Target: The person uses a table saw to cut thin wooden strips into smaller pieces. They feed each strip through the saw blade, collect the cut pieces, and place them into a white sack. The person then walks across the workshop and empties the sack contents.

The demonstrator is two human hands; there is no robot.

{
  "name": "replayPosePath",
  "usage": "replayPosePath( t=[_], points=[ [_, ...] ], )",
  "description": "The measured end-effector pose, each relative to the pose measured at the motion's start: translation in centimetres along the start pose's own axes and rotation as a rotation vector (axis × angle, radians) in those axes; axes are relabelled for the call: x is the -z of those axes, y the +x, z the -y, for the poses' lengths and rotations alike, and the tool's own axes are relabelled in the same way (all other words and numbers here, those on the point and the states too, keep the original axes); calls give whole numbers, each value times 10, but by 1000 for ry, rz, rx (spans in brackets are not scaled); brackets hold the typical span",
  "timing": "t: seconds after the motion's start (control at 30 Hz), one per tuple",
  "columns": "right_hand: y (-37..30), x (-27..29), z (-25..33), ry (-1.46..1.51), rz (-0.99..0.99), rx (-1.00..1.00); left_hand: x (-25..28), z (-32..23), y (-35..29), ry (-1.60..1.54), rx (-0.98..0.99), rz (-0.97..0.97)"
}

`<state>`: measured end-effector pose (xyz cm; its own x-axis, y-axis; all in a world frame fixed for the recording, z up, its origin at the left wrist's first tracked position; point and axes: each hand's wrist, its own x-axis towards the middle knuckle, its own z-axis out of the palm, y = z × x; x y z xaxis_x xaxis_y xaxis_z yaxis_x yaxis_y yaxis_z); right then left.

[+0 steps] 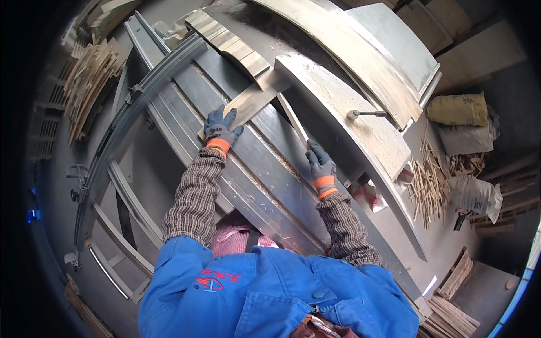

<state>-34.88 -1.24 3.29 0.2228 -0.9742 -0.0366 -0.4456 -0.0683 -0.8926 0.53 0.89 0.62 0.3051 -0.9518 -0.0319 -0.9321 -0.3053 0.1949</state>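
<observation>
My left hand point(220, 128), in a grey glove with an orange cuff, lies across the near-left end of a flat wooden board point(255, 102). Its fingers reach over one edge and the thumb sits by the other. The board rests on the grooved metal saw table point(253, 169), its far end under a wood-topped guard point(234, 42). In my gloved right hand point(320, 162) is one end of a thin wooden stick point(293, 119). That stick slants away toward the board, its tip close to the board's right edge. Any saw blade is hidden.
A sawdust-covered side table point(349, 107) with a metal fence stands right, a handled knob point(353, 115) on it. Large sheets point(360, 50) lean behind. A metal frame point(121, 197) extends left. Wood strips point(93, 84) are piled far left, others point(431, 180) near sacks point(459, 110) at right.
</observation>
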Motion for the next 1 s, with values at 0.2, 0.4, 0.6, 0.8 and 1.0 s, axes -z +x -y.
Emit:
replayPosePath(
  t=[0.2,0.4,0.6,0.8,1.0],
  points=[
    [33,-20,8,-29,27,-4,18,12,24,35,70,22],
    [82,-49,54,11,-1,78,25,15,23,14,77,56],
    [-40,11,6,210,-58,-16,-10,-46,-50,-141,-89,-65],
    [-159,73,-23,39,-71,-106,25,-106,-107,-36,73,16],
    [-147,67,-37,75,-24,-134,5,-66,-115,-84,34,113]
  ],
)
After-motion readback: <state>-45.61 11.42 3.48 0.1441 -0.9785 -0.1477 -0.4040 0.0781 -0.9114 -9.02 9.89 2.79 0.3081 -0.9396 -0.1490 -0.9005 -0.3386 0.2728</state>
